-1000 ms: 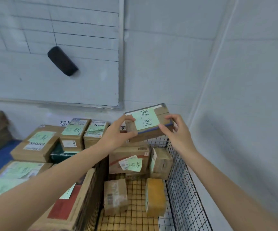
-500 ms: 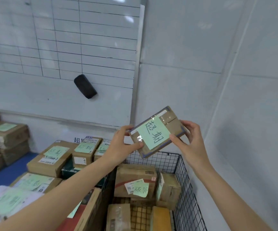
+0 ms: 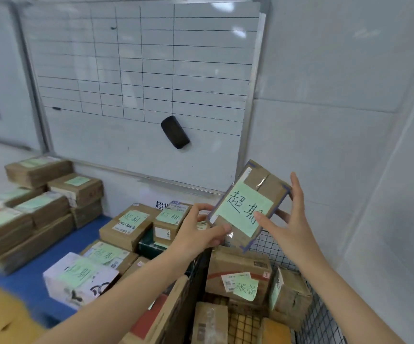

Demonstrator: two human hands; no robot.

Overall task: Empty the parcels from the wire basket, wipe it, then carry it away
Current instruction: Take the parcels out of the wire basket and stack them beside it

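A small cardboard parcel [image 3: 258,194] with a green handwritten note is held tilted above the wire basket [image 3: 317,319]. My left hand [image 3: 198,232] grips its lower left edge, thumb on the front face. My right hand [image 3: 285,219] holds its right side, thumb on the green note and fingers behind the box. Inside the basket lie several more parcels, among them a taped brown box [image 3: 238,266] with a green note, and a smaller one [image 3: 290,296] against the right mesh wall.
To the left, labelled parcels [image 3: 129,224] are stacked on a blue surface [image 3: 52,247]. A large carton [image 3: 166,316] stands against the basket's left side. Behind is a whiteboard [image 3: 136,78] with a black eraser [image 3: 175,132]. A white wall [image 3: 349,145] stands close on the right.
Both hands have lifted the parcel higher above the basket and tilted it more upright. The view has swung up and left, showing more of the whiteboard and the parcel stacks.
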